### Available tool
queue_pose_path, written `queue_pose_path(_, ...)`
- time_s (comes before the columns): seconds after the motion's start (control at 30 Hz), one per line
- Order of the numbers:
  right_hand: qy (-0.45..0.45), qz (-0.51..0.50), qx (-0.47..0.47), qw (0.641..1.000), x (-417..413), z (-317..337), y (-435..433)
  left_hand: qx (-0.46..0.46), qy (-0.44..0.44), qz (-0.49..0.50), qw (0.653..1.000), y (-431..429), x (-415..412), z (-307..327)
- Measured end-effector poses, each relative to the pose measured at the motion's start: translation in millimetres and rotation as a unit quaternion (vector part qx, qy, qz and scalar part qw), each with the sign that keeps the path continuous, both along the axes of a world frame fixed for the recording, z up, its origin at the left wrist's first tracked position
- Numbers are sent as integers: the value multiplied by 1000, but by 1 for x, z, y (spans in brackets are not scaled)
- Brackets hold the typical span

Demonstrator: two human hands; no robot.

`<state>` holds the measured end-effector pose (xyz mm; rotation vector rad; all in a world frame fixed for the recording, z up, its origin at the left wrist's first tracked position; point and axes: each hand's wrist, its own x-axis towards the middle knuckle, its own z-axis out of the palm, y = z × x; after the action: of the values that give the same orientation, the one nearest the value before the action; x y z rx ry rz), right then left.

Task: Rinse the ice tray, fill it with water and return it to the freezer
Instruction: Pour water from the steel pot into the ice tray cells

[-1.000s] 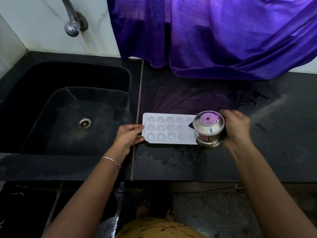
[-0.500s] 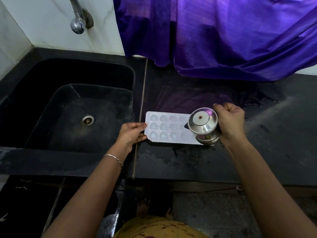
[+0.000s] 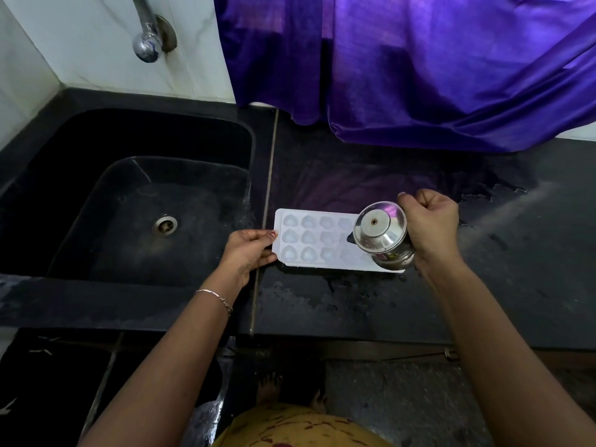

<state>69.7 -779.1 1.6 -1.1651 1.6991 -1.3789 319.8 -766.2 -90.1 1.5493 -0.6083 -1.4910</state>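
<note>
Plastic of this thin white kind should be light and slightly springy, so the ice tray [image 3: 317, 241] will likely twist if it is lifted by one corner. Once its heart-shaped cells hold water it should grow heavier and prone to slopping. Its rim may also be slippery, since the desk [image 3: 516, 269] around it looks wet. I would take it by both short ends, at 9 and 3 o'clock, and keep it level on the way to the freezer.

The tray lies flat on the desk, just at 3 o'clock of the sink [image 3: 129, 221], with the tap [image 3: 146, 43] up at 11 o'clock. The hands are well apart. The left hand [image 3: 250, 253] pinches the tray's 9 o'clock edge, thumb on top, and steadies it. The right hand [image 3: 432, 225] is clamped round a steel pot [image 3: 380, 233] held tipped over the tray's 3 o'clock end, its base turned up toward the camera. Whether water is running out I cannot tell.

Against a second ago, the pot is tipped further: its base now shows a small central dot where a purple reflection sat before. The right hand's knuckles have rolled upward with it. The tray and the left hand keep the same places on the desk. Filling appears under way; the freezer step is not yet done.
</note>
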Motion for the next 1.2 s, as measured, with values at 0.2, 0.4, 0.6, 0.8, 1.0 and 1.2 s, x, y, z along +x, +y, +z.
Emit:
queue_pose_path(0.2,5,-4,0,1000,-1,2,-2,-1,0,2,1000,0,-1,0)
queue_pose_path(0.4,1,-8,1,1000,0,5,-3,-2,1,5,1000,0,-1,0)
queue_pose_path(0.6,-120,-26,48,991,-2,-2,-3,-2,2,4,1000,-1,0,-1)
queue_pose_path(0.8,-166,-10,72,983,2,-4,-5,-2,4,3,1000,-1,1,-3)
queue_pose_path(1.0,-86,20,38,995,14,2,-7,-2,9,-1,1000,-1,1,-4)
queue_pose_path(1.2,-34,34,24,999,22,6,-9,0,8,-1,1000,-2,2,-6)
